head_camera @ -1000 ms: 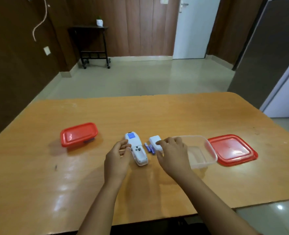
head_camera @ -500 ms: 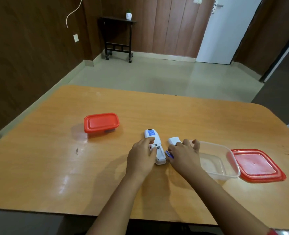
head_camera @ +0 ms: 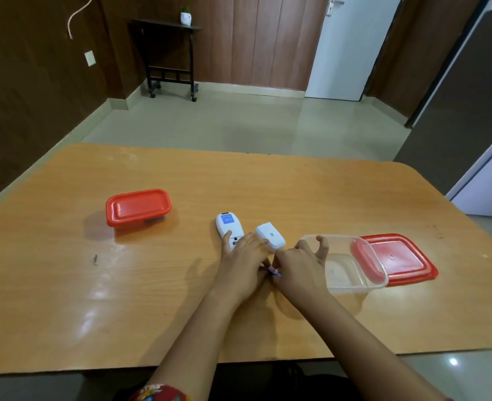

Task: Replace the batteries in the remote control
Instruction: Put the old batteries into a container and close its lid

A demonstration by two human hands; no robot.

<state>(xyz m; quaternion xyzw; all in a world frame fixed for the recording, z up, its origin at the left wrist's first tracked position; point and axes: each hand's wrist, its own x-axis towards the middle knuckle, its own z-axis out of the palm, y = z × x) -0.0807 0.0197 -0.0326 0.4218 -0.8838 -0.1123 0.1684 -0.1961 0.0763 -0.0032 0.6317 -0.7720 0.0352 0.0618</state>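
**Head view: both hands at the remote, one battery in the right hand**

Table (head_camera: 65, 299): wooden, holds everything listed below.

Well to the left of the hands: a closed box with a red lid (head_camera: 138, 208), apart from everything else.

Left hand (head_camera: 243, 264): lies over the near half of the remote (head_camera: 229, 230). The thumb is on the remote's left edge and the fingers reach across its back. The far end with the blue label sticks out beyond the fingertips. Clamped or only resting: cannot tell, the palm hides the contact.

Just beyond the gap between the two hands: the white battery cover (head_camera: 270, 237), off the remote and flat on the table, beside the left fingertips.

In the gap itself: a small blue-and-white battery (head_camera: 275, 272), mostly hidden.

Right hand (head_camera: 299, 261): fingers curled, pinching that battery on its thumb side. Two fingers arch up clear of the table.

Just right of the right hand: a clear container (head_camera: 354, 287), open, touching the wrist side of the hand.

Further right: a loose red lid (head_camera: 404, 259), partly under the container's far corner.
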